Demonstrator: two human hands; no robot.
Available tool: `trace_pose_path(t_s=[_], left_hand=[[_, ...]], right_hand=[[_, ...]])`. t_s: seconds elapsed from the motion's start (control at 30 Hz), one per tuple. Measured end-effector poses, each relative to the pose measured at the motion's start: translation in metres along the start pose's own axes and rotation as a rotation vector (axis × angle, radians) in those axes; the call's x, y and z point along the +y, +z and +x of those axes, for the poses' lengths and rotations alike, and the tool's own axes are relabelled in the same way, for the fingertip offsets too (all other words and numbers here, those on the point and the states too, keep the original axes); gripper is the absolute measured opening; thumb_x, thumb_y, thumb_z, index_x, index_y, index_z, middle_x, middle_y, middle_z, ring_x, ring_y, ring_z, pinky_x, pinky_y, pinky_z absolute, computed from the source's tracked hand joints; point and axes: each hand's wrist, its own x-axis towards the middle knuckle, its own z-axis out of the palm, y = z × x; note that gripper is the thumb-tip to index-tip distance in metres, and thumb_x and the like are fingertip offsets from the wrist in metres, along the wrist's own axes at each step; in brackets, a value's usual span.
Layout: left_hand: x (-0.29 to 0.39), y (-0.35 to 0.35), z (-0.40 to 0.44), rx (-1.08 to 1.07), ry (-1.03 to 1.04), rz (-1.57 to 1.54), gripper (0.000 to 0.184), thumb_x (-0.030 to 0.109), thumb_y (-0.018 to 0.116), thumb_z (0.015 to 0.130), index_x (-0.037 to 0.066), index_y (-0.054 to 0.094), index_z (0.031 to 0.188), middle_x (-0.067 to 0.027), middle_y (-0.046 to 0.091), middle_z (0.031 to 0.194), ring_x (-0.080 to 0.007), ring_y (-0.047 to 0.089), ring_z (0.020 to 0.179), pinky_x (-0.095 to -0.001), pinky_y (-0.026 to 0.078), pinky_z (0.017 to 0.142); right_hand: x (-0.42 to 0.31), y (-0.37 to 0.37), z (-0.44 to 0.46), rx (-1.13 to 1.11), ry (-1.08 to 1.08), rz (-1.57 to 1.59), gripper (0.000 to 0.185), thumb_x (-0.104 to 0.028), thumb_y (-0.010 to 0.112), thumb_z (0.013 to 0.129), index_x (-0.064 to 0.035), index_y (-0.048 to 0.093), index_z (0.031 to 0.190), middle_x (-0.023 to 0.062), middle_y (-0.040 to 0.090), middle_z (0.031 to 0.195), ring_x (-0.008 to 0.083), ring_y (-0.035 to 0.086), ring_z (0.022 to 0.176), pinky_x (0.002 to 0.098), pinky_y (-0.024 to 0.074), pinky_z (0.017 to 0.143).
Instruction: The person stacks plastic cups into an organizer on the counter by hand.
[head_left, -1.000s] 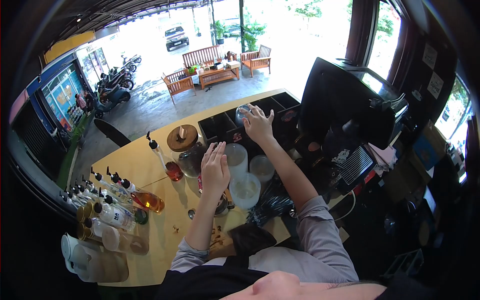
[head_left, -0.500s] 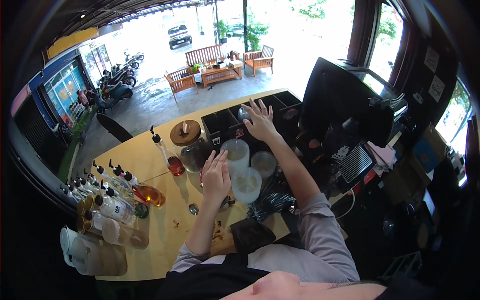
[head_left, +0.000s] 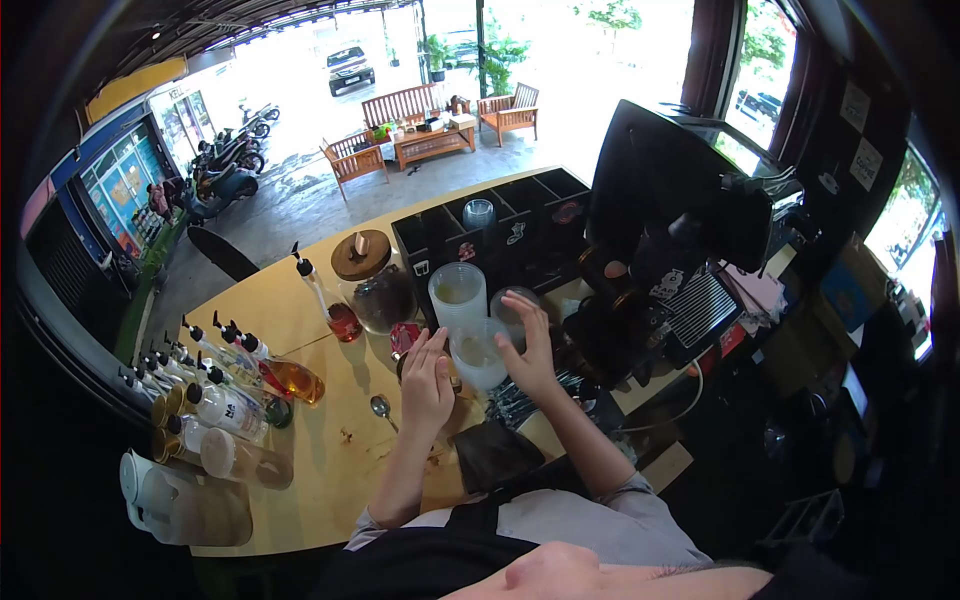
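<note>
My left hand (head_left: 428, 388) is beside the left side of the front stack of clear plastic cups (head_left: 480, 358), fingers stretched out and holding nothing. On the other side, my right hand (head_left: 530, 352) has its thumb and fingers apart, the thumb close to the rim of that stack; I cannot tell whether it touches. A second, taller cup stack (head_left: 458, 300) stands just behind, and a third cup stack (head_left: 512, 300) is partly covered by my right fingers. A red packet or can (head_left: 403, 337) shows behind my left fingertips.
A black compartment box (head_left: 500, 242) holding a small bluish cup (head_left: 479, 213) lines the counter's back. Left are a wooden-lidded jar (head_left: 382, 298), a red syrup bottle (head_left: 343, 322) and several pump bottles (head_left: 230, 410). A spoon (head_left: 382, 408) lies in front; a coffee machine (head_left: 690, 300) stands right.
My right hand has come back from above the black box and down to the right side of the front cup stack. My left hand stays at its left side. The view has shifted slightly.
</note>
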Motion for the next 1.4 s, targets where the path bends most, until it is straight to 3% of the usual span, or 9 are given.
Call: trace_pose_path(t_s=[0.07,0.17,0.37,0.6,0.9,1.07,1.17,1.23,1.4], left_hand=[[-0.002,0.003,-0.007,-0.017,-0.017,-0.012,0.041,0.018,0.038,0.103,0.0,0.056,0.136,-0.0183,0.061,0.134,-0.0381,0.049,0.132,-0.0459,0.038,0.111],[-0.002,0.008,-0.014,-0.069,-0.092,-0.1,0.043,0.018,0.038,0.104,0.0,0.052,0.14,-0.022,0.06,0.133,-0.0405,0.052,0.129,-0.0458,0.041,0.108],[-0.001,0.017,-0.021,-0.076,-0.136,-0.186,0.047,0.018,0.038,0.104,-0.001,0.044,0.146,-0.0301,0.059,0.129,-0.0456,0.06,0.116,-0.0458,0.049,0.098],[0.0,0.021,-0.023,-0.046,-0.144,-0.147,0.047,0.018,0.038,0.104,-0.003,0.043,0.145,-0.0305,0.059,0.129,-0.0461,0.058,0.118,-0.0465,0.048,0.1],[0.019,0.015,-0.016,0.021,-0.14,-0.104,0.048,0.019,0.036,0.105,-0.004,0.043,0.145,-0.0297,0.058,0.131,-0.0451,0.057,0.12,-0.047,0.046,0.101],[0.028,0.015,-0.011,0.079,-0.124,-0.114,0.048,0.021,0.033,0.106,-0.005,0.042,0.146,-0.0296,0.058,0.131,-0.0445,0.058,0.118,-0.046,0.046,0.1],[0.033,0.017,-0.012,0.043,-0.236,-0.178,0.049,0.022,0.032,0.106,-0.006,0.043,0.145,-0.0292,0.058,0.131,-0.0432,0.058,0.118,-0.0454,0.046,0.1],[0.027,0.025,-0.014,0.105,-0.138,-0.113,0.048,0.021,0.032,0.106,-0.005,0.044,0.145,-0.0285,0.059,0.13,-0.0416,0.059,0.116,-0.0454,0.045,0.1],[0.035,0.03,-0.016,0.136,-0.145,-0.082,0.047,0.02,0.032,0.106,-0.004,0.044,0.145,-0.0264,0.058,0.132,-0.041,0.057,0.118,-0.045,0.043,0.102]], right_hand=[[0.008,0.003,-0.019,-0.025,0.041,0.018,0.059,-0.014,0.069,0.079,-0.0004,0.051,0.134,0.0183,0.052,0.138,0.0359,0.047,0.128,0.0439,0.0337,0.111],[0.019,0.011,-0.043,-0.085,0.091,0.002,0.086,-0.02,0.081,0.076,-0.0027,0.037,0.148,0.0167,0.045,0.143,0.029,0.045,0.132,0.0418,0.036,0.11],[0.031,0.027,-0.064,-0.053,0.138,0.092,0.094,-0.022,0.086,0.073,0.0008,0.034,0.148,0.0181,0.046,0.139,0.029,0.048,0.131,0.0409,0.0396,0.109],[0.02,0.022,-0.05,-0.085,0.192,0.0,0.095,-0.024,0.089,0.069,0.0,0.036,0.144,0.0188,0.045,0.139,0.0291,0.05,0.129,0.0403,0.0407,0.108],[-0.002,0.009,-0.031,-0.069,0.135,-0.09,0.095,-0.025,0.087,0.067,-0.0022,0.036,0.144,0.0177,0.042,0.144,0.0346,0.037,0.137,0.0442,0.0332,0.112],[0.006,0.006,-0.026,-0.091,0.065,-0.059,0.097,-0.027,0.088,0.068,-0.0031,0.036,0.147,0.0159,0.049,0.141,0.0336,0.043,0.132,0.0442,0.0327,0.112],[0.015,0.004,-0.029,-0.154,0.079,0.028,0.101,-0.028,0.089,0.067,-0.0027,0.034,0.148,0.0164,0.054,0.139,0.033,0.048,0.129,0.0444,0.0331,0.112],[0.012,0.001,-0.027,-0.162,0.1,0.049,0.101,-0.027,0.089,0.067,-0.0022,0.034,0.148,0.0172,0.055,0.139,0.0328,0.05,0.128,0.0444,0.0341,0.112],[0.033,0.011,-0.032,-0.162,0.153,0.28,0.101,-0.025,0.09,0.066,-0.0018,0.034,0.147,0.0192,0.055,0.141,0.0323,0.053,0.127,0.0448,0.0371,0.109]])
